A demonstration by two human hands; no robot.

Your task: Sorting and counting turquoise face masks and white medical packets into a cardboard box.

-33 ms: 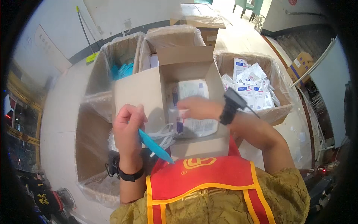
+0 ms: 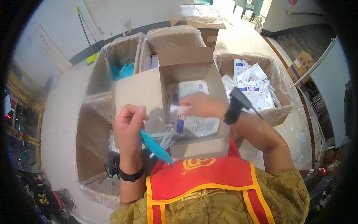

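My left hand [image 2: 130, 121] is closed at the left side of an open cardboard box [image 2: 140, 93], pinching a folded teal face mask [image 2: 156, 147] that hangs down towards my apron. Inside the box lie flat white packets [image 2: 203, 125] with blue and red print. Over them reaches my right hand [image 2: 201, 105], slightly blurred, its fingers curled on the edge of a white packet [image 2: 178, 121] that looks lifted at its near-left corner. A tangle of white straps [image 2: 164, 136] lies between the mask and the box's near-left corner.
A plastic-lined carton [image 2: 274, 112] at right holds many white packets. Another lined carton [image 2: 100, 80] at far left contains teal masks [image 2: 123, 71]. More lined cartons stand behind the box and at near left [image 2: 93, 142]. A broom [image 2: 91, 58] leans on the wall.
My right hand has shifted slightly to the right, and the packet edge at its fingers has come up a little. My left hand and the mask have barely moved.
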